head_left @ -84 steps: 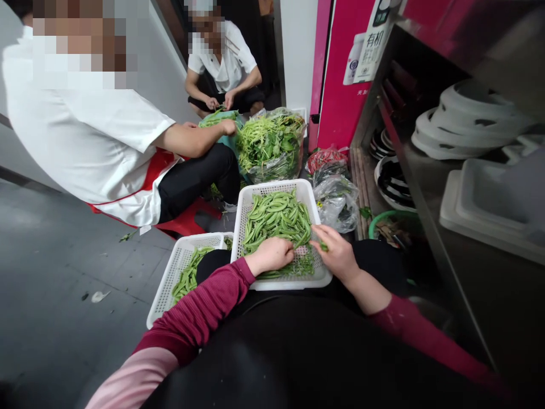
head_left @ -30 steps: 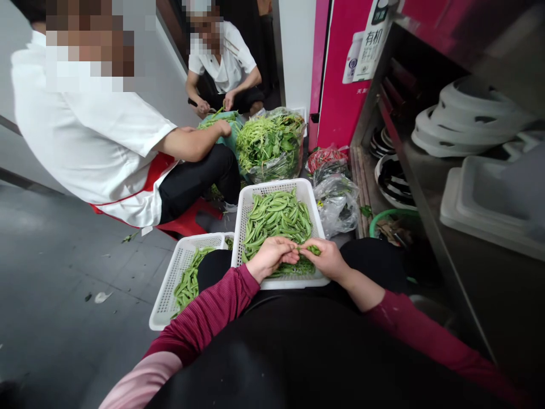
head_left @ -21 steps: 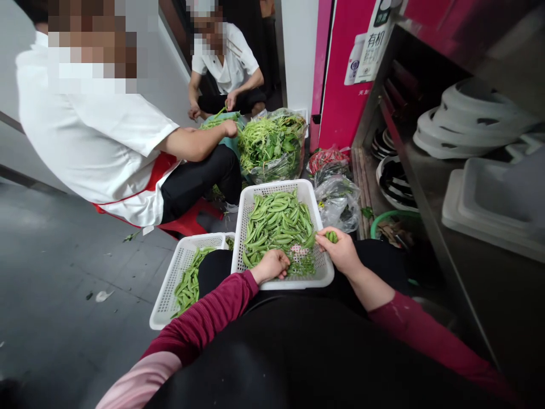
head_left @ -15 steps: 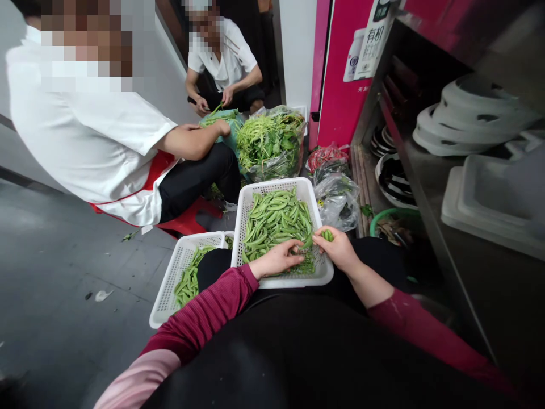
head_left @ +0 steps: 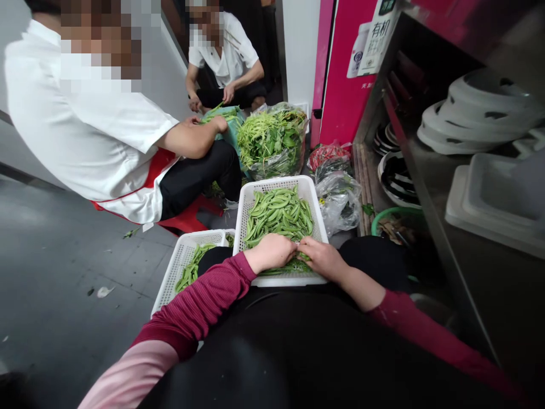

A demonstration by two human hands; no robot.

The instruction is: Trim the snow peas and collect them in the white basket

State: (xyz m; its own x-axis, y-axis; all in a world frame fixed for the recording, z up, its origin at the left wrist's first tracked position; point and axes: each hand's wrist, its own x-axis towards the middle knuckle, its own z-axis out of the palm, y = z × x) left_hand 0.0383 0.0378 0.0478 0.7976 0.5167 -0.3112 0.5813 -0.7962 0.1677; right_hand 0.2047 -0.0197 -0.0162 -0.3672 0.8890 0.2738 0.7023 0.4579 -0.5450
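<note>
Just below the centre of the frame, the left hand [head_left: 272, 251] and the right hand [head_left: 326, 259] met at the fingertips. The right pinched narrowly on a green pod [head_left: 304, 257], mostly hidden by its fingers; the left's fingers were curled in, and whether they gripped anything could not be told. Such a close meeting seemed meant for small work on one slim thing at a time.

Both were over the near end of a white basket [head_left: 322, 226], probably so that loose bits would drop inside. It sat in the lap between the knees, which likely steadied it and left both hands free. The heap of pods [head_left: 279, 213] filled its middle and far part, within easy reach. At the lower left, a second basket [head_left: 170, 278] stood beside the left knee, with more pods [head_left: 193, 270] in it, also within reach.

Farther out, a bag of leafy greens [head_left: 272, 142] stood at upper centre, and a clear plastic bag [head_left: 340, 207] lay to the right of the lap basket.

Counted up: two hands at work, two white baskets, one leafy bag, one red stool [head_left: 193, 215] at left centre, and two co-workers, one at upper left [head_left: 85, 130], one at top centre [head_left: 227, 57]. The pods overlapped too much to count.
</note>
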